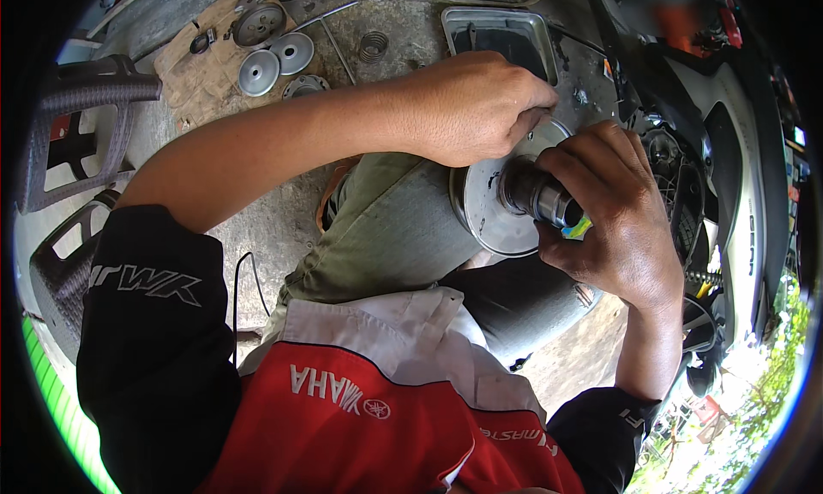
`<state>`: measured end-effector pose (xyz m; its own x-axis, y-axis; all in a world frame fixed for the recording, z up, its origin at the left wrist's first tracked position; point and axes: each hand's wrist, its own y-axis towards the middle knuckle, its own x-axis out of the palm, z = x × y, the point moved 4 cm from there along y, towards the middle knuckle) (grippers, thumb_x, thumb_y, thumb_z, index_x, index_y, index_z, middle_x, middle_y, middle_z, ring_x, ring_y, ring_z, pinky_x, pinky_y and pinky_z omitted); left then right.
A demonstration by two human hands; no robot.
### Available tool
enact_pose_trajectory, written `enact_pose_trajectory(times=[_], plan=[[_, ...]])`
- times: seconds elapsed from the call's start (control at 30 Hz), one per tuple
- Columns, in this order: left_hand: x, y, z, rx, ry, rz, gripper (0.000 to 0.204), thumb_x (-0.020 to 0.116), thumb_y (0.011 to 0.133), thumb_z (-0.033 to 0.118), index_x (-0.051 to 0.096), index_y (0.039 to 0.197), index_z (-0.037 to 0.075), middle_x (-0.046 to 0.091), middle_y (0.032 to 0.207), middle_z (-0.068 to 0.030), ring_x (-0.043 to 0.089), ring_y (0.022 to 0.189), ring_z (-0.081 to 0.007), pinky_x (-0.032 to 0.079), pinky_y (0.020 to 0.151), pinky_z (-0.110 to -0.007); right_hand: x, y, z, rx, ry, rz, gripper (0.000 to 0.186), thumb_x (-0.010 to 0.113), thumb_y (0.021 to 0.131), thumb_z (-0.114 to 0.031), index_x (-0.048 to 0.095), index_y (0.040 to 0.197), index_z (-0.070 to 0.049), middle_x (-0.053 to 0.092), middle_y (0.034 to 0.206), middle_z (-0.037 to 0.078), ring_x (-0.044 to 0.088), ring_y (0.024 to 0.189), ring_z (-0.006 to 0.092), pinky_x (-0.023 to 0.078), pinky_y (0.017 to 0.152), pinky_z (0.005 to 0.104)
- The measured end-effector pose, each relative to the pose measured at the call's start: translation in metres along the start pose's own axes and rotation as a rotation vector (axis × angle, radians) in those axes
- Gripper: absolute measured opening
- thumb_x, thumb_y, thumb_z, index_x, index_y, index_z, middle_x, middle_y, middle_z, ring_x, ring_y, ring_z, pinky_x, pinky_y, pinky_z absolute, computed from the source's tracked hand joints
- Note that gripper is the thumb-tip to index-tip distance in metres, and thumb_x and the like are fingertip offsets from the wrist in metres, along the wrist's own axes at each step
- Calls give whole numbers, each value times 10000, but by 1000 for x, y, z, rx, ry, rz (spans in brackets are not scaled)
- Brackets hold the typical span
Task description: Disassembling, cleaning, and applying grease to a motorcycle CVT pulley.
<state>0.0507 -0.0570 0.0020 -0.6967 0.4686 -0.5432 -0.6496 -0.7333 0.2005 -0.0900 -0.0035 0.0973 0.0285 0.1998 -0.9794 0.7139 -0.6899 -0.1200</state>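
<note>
Steadying the metal disc (490, 215) above the trousers (377, 215), seemingly against turning, the right hand (613, 207) curls its grip around the hub (525, 190), while the left hand (484, 108), fingers bunched near the far rim, hides anything it might hold.

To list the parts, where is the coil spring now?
In the head view, the coil spring lies on the floor, upper centre, between the T-shaped tool on its left and metal tray on its right.
</note>
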Motion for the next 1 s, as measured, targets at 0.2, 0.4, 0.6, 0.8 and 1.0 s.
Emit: enact_pose_trajectory(times=[0.2,0.4,0.6,0.8,1.0], plan=[[-8,-3,-11,-22,-12,-69,261,673,1001,297,731,1067,51,723,883,-186,697,808,-370,528,718,-443,0,-7,-1,13,-20,-14,613,835,460,-67,723,1062,-44,641,1023,114,601,1025,329,516,933,447],[-12,-30,-16,-75,-271,10,303,693,1013,273,724,1092,-18,728,851,-119,684,779,-177,531,712,-325,-2,-35,16,34,183,240,837,926,667,-254,577,1382,4,640,1306,174,590,1242,336,469,1028,492],[-6,-41,0,-250,-353,108,286,727,993,220,714,1146,-21,721,902,-81,660,827,-120,548,741,-296,99,-80,52,403,1241,1306,675,400,1088,-554,378,1502,-22,568,1401,199,550,1317,355,411,1112,538],[4,-62,26,-159,-277,97,941,936,731,262,455,1516,69,682,1272,-177,678,1045,-236,578,876,-384,137,-54,34,521,1579,1592,701,236,1088,-591,444,1481,-49,523,1482,257,398,1464,455,243,1238,620],[16,-58,13,91,7,116,1443,1025,483,301,190,1646,122,437,1565,-194,301,1510,-379,259,1241,-502,141,-54,43,331,1584,1504,742,201,1085,-616,404,1518,-48,528,1462,238,412,1442,467,294,1219,583]])
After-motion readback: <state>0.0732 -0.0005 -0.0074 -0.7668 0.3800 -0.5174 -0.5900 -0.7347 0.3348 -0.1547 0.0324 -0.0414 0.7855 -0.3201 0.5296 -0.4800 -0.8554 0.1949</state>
